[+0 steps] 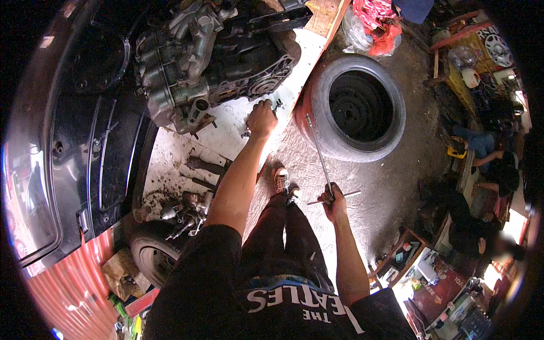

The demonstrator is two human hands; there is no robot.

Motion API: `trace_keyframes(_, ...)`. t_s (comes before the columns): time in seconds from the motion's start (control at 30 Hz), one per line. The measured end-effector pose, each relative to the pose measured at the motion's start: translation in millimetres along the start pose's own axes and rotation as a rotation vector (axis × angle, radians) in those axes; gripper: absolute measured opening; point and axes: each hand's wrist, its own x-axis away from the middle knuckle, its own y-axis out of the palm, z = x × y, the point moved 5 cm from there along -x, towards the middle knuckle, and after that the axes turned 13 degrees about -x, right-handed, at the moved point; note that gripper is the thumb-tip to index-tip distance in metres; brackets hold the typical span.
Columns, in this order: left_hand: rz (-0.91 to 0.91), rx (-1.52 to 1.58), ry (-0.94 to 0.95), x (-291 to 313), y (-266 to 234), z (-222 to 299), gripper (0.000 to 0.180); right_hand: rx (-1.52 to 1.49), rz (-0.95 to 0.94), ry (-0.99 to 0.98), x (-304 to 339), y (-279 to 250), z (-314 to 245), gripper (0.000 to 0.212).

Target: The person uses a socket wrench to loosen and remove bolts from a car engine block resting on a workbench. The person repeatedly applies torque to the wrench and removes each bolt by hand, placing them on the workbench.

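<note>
My left hand (262,118) reaches down to the white bench top (226,122), just in front of a greasy engine (209,68). Its fingers curl in, and what they hold is hidden. Small dark metal pieces (278,104) show beside those fingertips. Lower and to the right, my right hand (332,202) is closed round the handle end of a T-handle wrench (321,152). The wrench's crossbar sticks out on both sides of the fist. Its long shaft slants up and left, ending in front of the side of a tyre (362,110).
At left stands a black vehicle panel (73,130). Dirty metal parts (184,212) and a wheel (150,255) sit at lower left. Plastic bags (377,28) lie behind the tyre. On the far right, people (487,164) sit near cluttered shelves.
</note>
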Motion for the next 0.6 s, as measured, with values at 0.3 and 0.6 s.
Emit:
trace_keyframes(0.3, 0.019, -0.135, 0.051, -11.2, 2.7, 25.7, 0.041, 0.038, -0.017, -0.023, -20.6, 0.8, -22.4, 0.019)
trace_keyframes(0.6, 0.159, -0.067, -0.174, 3.9, -2.8, 16.3, 0.032, 0.164, 0.089, 0.016, -15.8, -7.2, -50.1, 0.021)
